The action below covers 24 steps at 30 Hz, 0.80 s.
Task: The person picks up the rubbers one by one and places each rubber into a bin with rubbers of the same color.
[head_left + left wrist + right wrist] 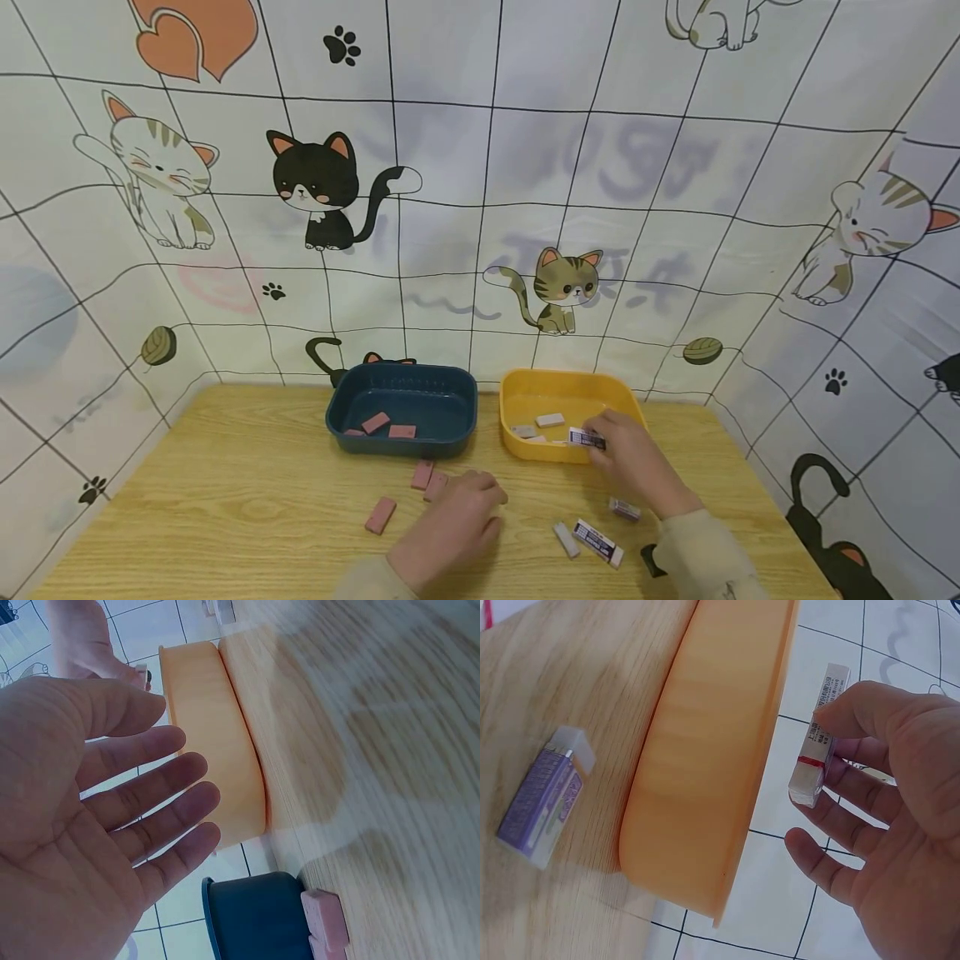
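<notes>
My right hand (602, 435) pinches a white eraser in a purple sleeve (586, 438) over the front rim of the yellow tray (517, 386). In the right wrist view, thumb and fingers (832, 761) grip that eraser (817, 742) on edge beside the tray wall (705, 772). My left hand (472, 500) hovers, holding nothing, over the table next to two pink erasers (427, 479). The left wrist view shows its palm (150, 787) flat with the fingers straight. The blue tray (457, 383) holds three pink erasers (376, 422).
Another pink eraser (380, 514) lies on the wooden table (225, 500) left of my left hand. Three white erasers (597, 542) lie near my right forearm. Several white erasers (550, 419) rest in the yellow tray. Cat-patterned walls enclose the table.
</notes>
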Tool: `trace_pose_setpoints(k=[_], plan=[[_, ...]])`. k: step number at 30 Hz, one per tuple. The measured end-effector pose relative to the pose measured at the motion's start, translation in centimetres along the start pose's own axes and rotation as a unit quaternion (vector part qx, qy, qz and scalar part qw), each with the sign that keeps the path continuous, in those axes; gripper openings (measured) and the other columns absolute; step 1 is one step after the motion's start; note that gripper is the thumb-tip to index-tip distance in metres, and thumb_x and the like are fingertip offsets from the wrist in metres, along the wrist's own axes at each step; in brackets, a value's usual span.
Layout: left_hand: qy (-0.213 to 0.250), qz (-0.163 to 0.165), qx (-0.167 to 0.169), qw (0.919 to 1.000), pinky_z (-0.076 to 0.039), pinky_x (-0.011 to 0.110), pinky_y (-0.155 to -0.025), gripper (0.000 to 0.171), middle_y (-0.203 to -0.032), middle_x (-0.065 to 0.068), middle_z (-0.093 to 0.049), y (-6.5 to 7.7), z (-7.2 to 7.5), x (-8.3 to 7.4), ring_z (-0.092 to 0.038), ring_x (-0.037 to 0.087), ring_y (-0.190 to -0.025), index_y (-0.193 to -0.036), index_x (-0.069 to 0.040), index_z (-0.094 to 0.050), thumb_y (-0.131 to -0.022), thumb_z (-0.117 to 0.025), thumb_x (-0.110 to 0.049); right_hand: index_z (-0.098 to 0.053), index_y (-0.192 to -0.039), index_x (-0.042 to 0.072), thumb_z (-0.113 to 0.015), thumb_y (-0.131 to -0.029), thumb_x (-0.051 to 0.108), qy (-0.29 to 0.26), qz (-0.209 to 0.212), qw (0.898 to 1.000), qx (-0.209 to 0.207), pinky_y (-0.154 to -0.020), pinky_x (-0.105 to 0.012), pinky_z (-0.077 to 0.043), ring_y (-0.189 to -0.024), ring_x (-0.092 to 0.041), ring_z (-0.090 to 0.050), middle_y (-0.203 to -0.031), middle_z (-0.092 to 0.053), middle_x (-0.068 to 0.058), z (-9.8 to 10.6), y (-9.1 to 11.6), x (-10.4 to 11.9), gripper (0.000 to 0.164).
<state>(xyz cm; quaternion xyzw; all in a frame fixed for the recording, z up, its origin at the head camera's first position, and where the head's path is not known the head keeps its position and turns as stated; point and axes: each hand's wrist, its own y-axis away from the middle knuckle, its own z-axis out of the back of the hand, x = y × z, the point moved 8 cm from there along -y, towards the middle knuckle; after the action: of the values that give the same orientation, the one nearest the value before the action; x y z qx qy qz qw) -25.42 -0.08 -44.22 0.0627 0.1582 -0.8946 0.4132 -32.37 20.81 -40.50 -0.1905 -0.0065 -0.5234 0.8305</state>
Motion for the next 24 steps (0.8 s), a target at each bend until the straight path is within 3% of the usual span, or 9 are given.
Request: trace_pose_setpoints(k=[6,15,24], plan=[[-0.01,-0.009,0.003,0.9999,-0.053,0.031,-0.088,0.016,-0.106,-0.003,-0.069,-0.3,-0.4,-0.5,-0.062,0.013,-0.097,-0.107,-0.013,-0.076,-0.092,-0.072,-0.017,-0.073,-0.107,0.002,-0.073,-0.084,0.001,0.002,0.011,1.0,-0.008,-0.08,-0.042,-0.054,-0.086,-0.018,-0.059,-0.099,-0.067,-0.007,-0.4,-0.9,-0.3,0.023],[-0.003,-0.004,0.028,0.9996,-0.052,0.03,-0.087,0.014,-0.105,-0.006,-0.068,-0.8,-1.0,-0.8,-0.06,0.01,-0.095,-0.106,-0.016,-0.076,-0.093,-0.073,-0.021,-0.072,-0.105,0.001,-0.071,-0.085,0.001,-0.028,-0.018,0.999,0.015,-0.076,-0.042,-0.051,-0.081,-0.018,-0.055,-0.095,-0.065,-0.006,-1.7,-2.1,-1.6,0.02],[0.01,-0.011,0.027,0.9995,-0.052,0.03,-0.088,0.013,-0.104,-0.006,-0.068,-0.8,-1.4,-0.9,-0.06,0.009,-0.095,-0.106,-0.015,-0.076,-0.095,-0.071,-0.019,-0.072,-0.106,0.001,-0.07,-0.086,0.002,-0.039,-0.077,0.993,0.083,-0.083,-0.046,-0.053,-0.087,-0.022,-0.058,-0.1,-0.067,-0.009,-4.0,-3.7,-3.4,0.021]])
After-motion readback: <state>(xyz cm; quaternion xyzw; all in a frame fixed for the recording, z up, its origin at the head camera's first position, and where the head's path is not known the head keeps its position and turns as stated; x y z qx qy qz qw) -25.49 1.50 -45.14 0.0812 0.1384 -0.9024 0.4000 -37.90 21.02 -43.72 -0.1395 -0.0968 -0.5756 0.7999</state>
